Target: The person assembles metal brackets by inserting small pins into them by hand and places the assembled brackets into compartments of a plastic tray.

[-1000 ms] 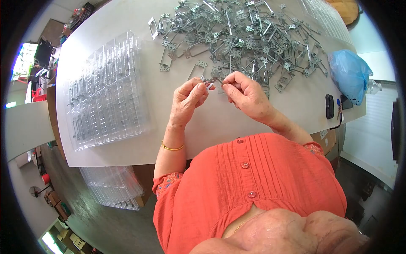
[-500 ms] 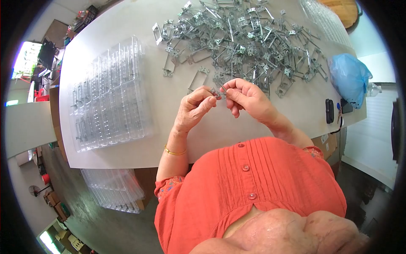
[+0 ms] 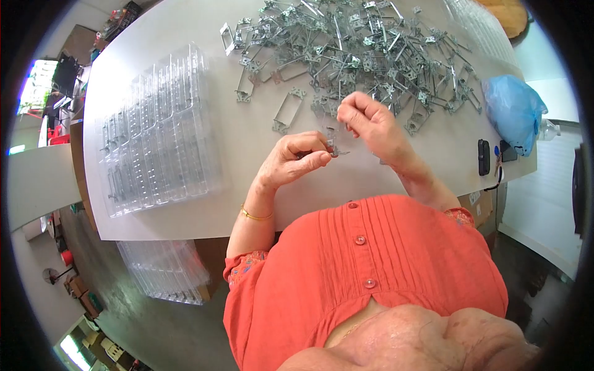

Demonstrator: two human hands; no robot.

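Note:
My left hand (image 3: 294,159) is closed, pinching a small grey metal bracket (image 3: 335,148) between thumb and fingers; part of the bracket is hidden by the fingertips. Up and to its right, my right hand (image 3: 375,127) has its fingers curled together, apart from the left. Whatever those fingers may hold cannot be made out. A rectangular metal frame (image 3: 288,111) lies on the table just beyond my left hand. Past both hands spreads a large tangled pile of similar metal frames (image 3: 352,59).
At left, clear plastic trays (image 3: 158,136) with metal parts in them sit on the white table (image 3: 247,145). More clear trays (image 3: 164,269) are below the table edge. A blue plastic bag (image 3: 512,111) and a black case (image 3: 483,157) are at right.
My hands, close together before, have separated. The right has moved up and right; the left has come slightly nearer to me with the bracket.

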